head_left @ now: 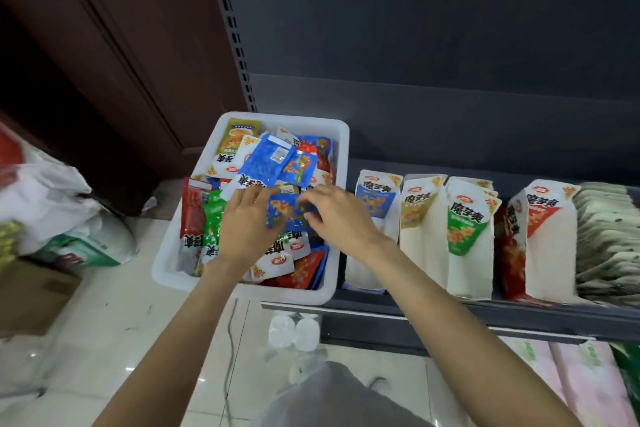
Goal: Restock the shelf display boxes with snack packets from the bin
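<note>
Two hands [249,222] in bin [341,163] — grey shelf [519,317], glossy tiled floor [121,340]

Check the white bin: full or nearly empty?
Full: the white bin holds heaped snack packets reaching its rim.

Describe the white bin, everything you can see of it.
The white bin is a rectangular plastic tub with rounded corners and a thick rolled rim. It sits at the shelf's left end, beside the display boxes, heaped with glossy snack packets in blue, red, green and white. Both hands, left and right, reach among the packets.
</note>
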### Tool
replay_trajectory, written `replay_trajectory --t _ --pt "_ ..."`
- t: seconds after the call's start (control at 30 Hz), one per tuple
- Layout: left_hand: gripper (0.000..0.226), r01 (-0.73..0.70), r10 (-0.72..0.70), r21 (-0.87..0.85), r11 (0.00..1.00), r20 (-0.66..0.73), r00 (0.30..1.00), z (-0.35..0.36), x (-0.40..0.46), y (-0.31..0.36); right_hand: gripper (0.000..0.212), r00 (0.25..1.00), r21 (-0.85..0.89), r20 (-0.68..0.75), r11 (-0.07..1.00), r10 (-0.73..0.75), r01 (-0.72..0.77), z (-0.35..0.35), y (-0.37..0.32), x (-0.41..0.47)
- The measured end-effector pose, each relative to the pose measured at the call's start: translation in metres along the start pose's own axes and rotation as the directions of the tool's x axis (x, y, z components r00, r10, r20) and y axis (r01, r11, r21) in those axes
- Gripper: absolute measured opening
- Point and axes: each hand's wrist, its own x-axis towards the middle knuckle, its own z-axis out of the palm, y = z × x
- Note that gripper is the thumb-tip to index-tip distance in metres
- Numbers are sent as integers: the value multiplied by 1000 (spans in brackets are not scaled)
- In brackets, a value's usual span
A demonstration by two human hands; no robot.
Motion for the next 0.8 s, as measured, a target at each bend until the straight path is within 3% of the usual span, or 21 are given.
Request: replay_trajectory --t 0.1,0.2,0.33,0.4,0.47,0.57,0.63,0.7,0.73,0.8 --pt "61 45 -48 30 999 106 993 0 -4 -13 54 982 -180 188 982 -15 50 27 -5 27" --pt "60 45 -45 -4 999 101 994 -3 -6 -22 74 967 -246 247 969 58 4 45 -10 41" --pt "51 69 -59 -117 991 89 994 -4 -5 -28 76 966 -290 249 957 71 5 40 -18 45" --pt "43 147 -144 -282 948 32 989 -9 -4 -26 72 979 -332 197 943 49 19 23 -20 38" --pt "38 274 -328 -515 813 -16 944 -18 -6 -19 71 990 -317 117 948 77 -36 3 -18 25" --pt "25 385 -540 -797 465 89 837 -32 -16 5 71 975 -115 -15 968 223 -223 -20 -11 -4" --pt "21 431 -504 -853 295 244 828 -38 -19 25 68 940 103 -99 943 327 -317 -26 -6 -21" --pt "24 467 -374 -870 158 385 844 -41 -19 45 65 901 331 -131 875 413 -354 -24 -3 -34" --pt "25 462 -318 -878 126 405 857 -40 -18 55 65 889 412 -127 838 441 -357 -22 -3 -39" --pt "16 373 -285 -909 187 313 906 -39 -13 73 66 880 494 -113 794 462 -353 -18 -4 -48"
